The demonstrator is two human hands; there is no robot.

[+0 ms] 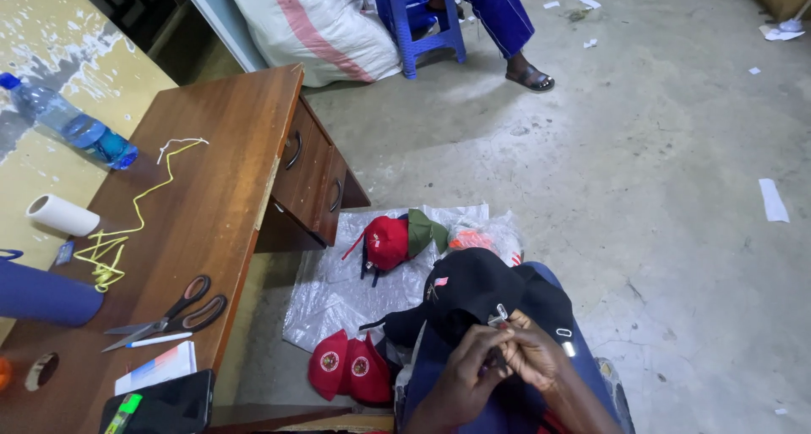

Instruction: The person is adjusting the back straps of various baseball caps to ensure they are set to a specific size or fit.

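Black cap on the lap, left hand and right hand both pinched shut on its strap.

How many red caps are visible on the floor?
3: one red cap on the plastic sheet by the desk drawers, two red caps side by side at its near edge. Others may be hidden.

A brown wooden desk with two drawers fills the left of the frame. On it lie black-handled scissors, a white pen, tangled yellow cord, a white paper roll and a dark phone. A clear plastic water bottle lies at upper left. Low in the middle, red caps rest on a clear plastic sheet spread on the concrete floor. A blue plastic stool stands at the top.
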